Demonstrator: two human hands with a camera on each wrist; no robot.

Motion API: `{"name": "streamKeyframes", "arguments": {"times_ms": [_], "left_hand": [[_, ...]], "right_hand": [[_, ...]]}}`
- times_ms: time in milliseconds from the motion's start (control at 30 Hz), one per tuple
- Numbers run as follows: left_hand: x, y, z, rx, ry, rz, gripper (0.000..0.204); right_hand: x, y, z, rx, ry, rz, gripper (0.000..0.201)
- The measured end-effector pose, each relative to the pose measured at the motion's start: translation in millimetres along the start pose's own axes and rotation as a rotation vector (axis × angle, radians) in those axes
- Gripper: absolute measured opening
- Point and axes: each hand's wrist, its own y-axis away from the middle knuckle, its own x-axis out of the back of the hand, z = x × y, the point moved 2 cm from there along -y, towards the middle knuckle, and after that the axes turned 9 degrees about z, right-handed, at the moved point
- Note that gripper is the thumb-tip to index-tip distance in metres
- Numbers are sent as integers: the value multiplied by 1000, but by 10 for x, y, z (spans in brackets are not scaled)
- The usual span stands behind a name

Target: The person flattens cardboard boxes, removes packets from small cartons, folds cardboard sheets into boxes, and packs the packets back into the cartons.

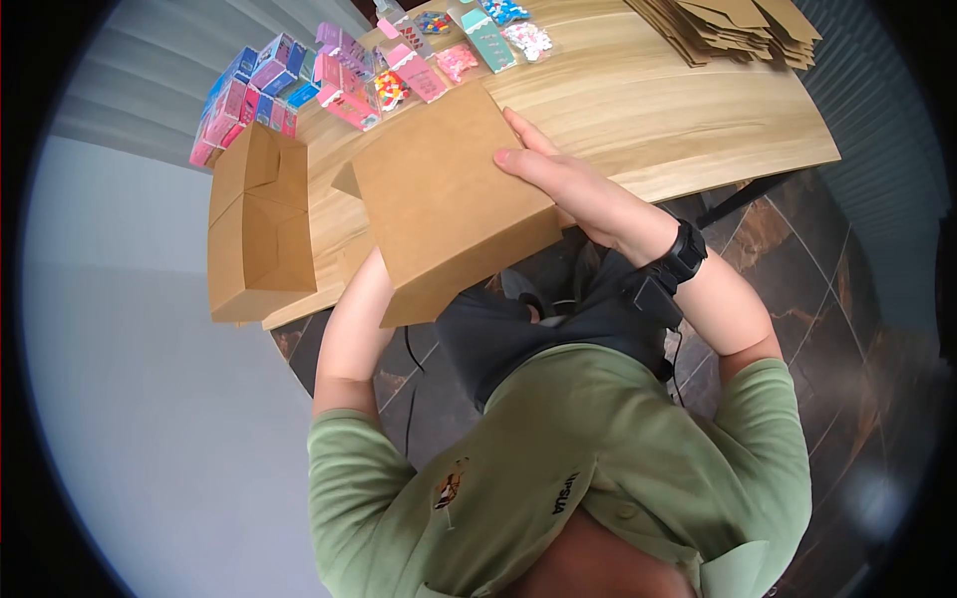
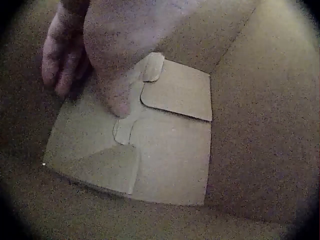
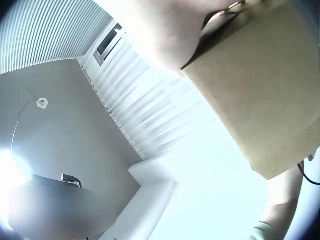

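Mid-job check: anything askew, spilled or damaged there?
Only the flat cardboard stack at the far right of the table looks askew, its edges fanned unevenly. The held box is tilted, but the right hand grips it. I see no clear spill or damage.

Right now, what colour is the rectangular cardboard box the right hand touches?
The cardboard box is brown, clearest in the head view.

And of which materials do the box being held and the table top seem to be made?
The box looks like brown cardboard, matte and uncoated: its flat panels meet in crisp folds, and inside it overlapping flaps show thin cut edges. The table top shows pale wood grain and looks smooth; it may be real wood or a wood-look laminate.
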Motion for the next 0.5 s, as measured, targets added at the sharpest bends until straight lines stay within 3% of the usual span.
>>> {"name": "streamKeyframes", "arguments": {"times_ms": [133,433,500], "left_hand": [[32,-69,2,-6,17,1,36],[-8,-57,14,-4,9,-24,36],[-39,-102,-1,-10,21,-38,36]], "right_hand": [[4,-8,8,-20,-34,-38,90],[-125,13,68,-15,-188,61,83],[-129,0,76,49,-201,46,85]]}}
